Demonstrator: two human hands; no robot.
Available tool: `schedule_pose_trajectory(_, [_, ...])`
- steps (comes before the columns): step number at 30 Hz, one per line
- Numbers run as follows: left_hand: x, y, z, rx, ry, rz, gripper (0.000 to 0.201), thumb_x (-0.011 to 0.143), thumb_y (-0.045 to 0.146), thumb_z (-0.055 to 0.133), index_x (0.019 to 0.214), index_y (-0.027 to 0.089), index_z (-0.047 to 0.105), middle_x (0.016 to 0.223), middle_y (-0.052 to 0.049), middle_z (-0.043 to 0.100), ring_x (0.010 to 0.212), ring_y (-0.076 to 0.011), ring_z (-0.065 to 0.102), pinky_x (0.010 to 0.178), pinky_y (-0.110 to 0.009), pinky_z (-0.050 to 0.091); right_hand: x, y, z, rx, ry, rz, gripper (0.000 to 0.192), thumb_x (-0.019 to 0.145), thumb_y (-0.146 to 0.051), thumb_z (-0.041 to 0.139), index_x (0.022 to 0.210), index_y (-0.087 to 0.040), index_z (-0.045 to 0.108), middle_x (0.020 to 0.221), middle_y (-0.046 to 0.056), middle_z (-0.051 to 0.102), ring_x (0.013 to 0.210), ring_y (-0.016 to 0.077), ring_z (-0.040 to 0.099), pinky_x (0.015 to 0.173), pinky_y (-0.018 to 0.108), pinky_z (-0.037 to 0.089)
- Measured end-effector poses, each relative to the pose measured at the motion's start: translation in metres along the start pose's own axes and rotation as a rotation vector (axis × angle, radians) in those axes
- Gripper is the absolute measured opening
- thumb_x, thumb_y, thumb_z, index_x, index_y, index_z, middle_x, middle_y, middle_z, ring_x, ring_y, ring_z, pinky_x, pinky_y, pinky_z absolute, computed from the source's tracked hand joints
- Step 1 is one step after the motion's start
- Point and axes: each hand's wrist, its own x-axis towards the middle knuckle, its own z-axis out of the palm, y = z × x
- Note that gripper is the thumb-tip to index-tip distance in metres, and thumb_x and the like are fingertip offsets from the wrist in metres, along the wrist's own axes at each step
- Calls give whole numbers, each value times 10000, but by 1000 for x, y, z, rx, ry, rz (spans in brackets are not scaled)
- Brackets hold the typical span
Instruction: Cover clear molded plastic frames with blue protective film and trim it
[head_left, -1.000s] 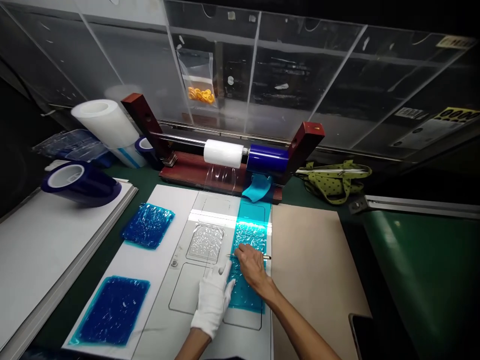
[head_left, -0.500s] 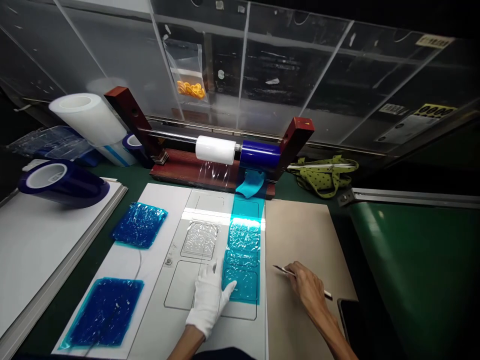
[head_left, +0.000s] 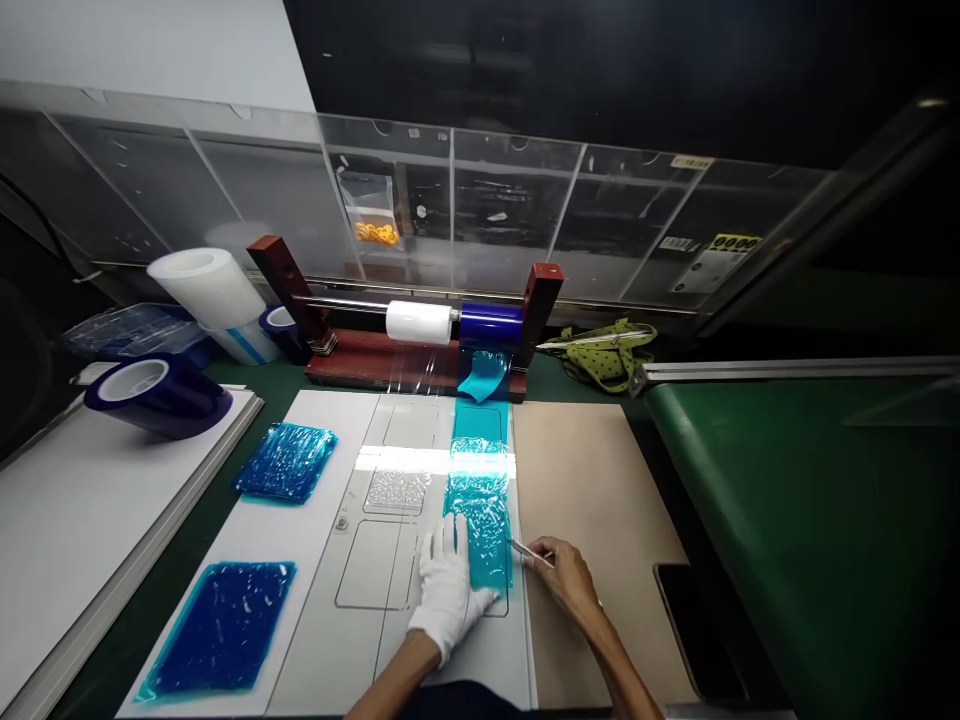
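Translucent blue film strip (head_left: 480,510) lay flat on the white template sheet (head_left: 330,540), pinned under the white-gloved left hand (head_left: 448,588), fingers spread flat and gripping nothing. Bare right hand (head_left: 568,578), just right of the strip, pinched a thin metal blade tool (head_left: 529,551), tip at the strip's right edge. Beyond both hands sat the red-framed roll dispenser (head_left: 420,345); a dark phone (head_left: 694,625) lay right of the right hand.

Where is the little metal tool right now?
In the head view the metal tool is low and right of centre, held in the bare right hand, its tip at the right edge of the blue film strip, beside the gloved left hand.
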Motion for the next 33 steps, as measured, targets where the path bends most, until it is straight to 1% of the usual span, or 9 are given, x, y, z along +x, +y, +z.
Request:
schedule_pose_trajectory(5, [-1, -6, 3, 54, 72, 114, 821, 732, 247, 537, 1453, 78, 184, 1529, -210, 144, 1411, -364, 99, 1129, -561, 45, -23, 11, 4, 257, 11, 56, 272, 694, -462, 599, 716, -196, 651, 755, 39, 695, 698, 188, 609, 596, 255, 402])
schedule_pose_trajectory(10, [-2, 8, 8, 46, 79, 253, 780, 763, 301, 527, 1452, 111, 213, 1532, -170, 167, 1410, -368, 96, 1134, -579, 44, -31, 11, 28, 636, -40, 226, 528, 766, -651, 490, 866, -153, 634, 752, 63, 678, 561, 115, 557, 414, 176, 239])
schedule_pose_trajectory(14, [7, 24, -2, 9, 106, 346, 762, 785, 439, 535, 1455, 274, 213, 1541, -55, 208, 1417, -318, 122, 1147, -545, 78, -14, 11, 44, 775, -24, 275, 446, 685, -575, 673, 687, -137, 589, 540, -30, 535, 431, 48, 408, 375, 165, 166])
schedule_pose_trajectory(16, [17, 24, -12, -11, 147, 316, 712, 827, 479, 490, 1454, 279, 219, 1531, -64, 240, 1412, -331, 135, 1137, -565, 88, -4, 13, 48, 763, 0, 306, 396, 717, -480, 701, 612, -136, 536, 468, -73, 436, 386, 27, 334, 360, 164, 180])
schedule_pose_trajectory(21, [52, 0, -34, -73, 189, 218, 495, 910, 396, 458, 1362, 205, 399, 1464, -111, 357, 1384, -311, 223, 1118, -604, 87, 1, 23, 48, 779, 50, 359, 195, 904, -314, 550, 848, -129, 574, 689, -53, 543, 488, 32, 458, 439, 159, 398])
schedule_pose_trajectory(25, [67, -17, -39, -191, 104, 226, 397, 865, 364, 567, 1224, 198, 534, 1396, -91, 439, 1351, -290, 292, 1121, -592, 114, -22, 39, 39, 878, 130, 339, 200, 794, -271, 680, 738, -116, 565, 560, -81, 446, 422, 12, 346, 349, 126, 222])
schedule_pose_trajectory(27, [65, -20, -41, -306, 74, 209, 406, 860, 359, 575, 1230, 196, 528, 1412, -92, 419, 1357, -293, 278, 1122, -592, 110, -41, 49, 32, 950, 188, 312, 296, 650, -301, 788, 692, -122, 556, 524, -89, 401, 421, 9, 309, 340, 128, 138])
schedule_pose_trajectory(30, [45, -20, -45, -547, 35, 147, 473, 862, 401, 559, 1284, 201, 479, 1459, -106, 356, 1374, -302, 244, 1124, -592, 106, -69, 57, 28, 1063, 258, 268, 455, 483, -398, 858, 693, -149, 539, 550, -85, 397, 450, 13, 308, 352, 125, 127])
schedule_pose_trajectory(33, [8, -18, -47, -860, -65, 102, 542, 887, 496, 464, 1340, 203, 419, 1422, -131, 421, 1303, -273, 401, 1086, -515, 293, -89, 47, 34, 1154, 267, 223, 507, 465, -470, 858, 685, -170, 514, 560, -89, 363, 467, 15, 278, 367, 124, 150])
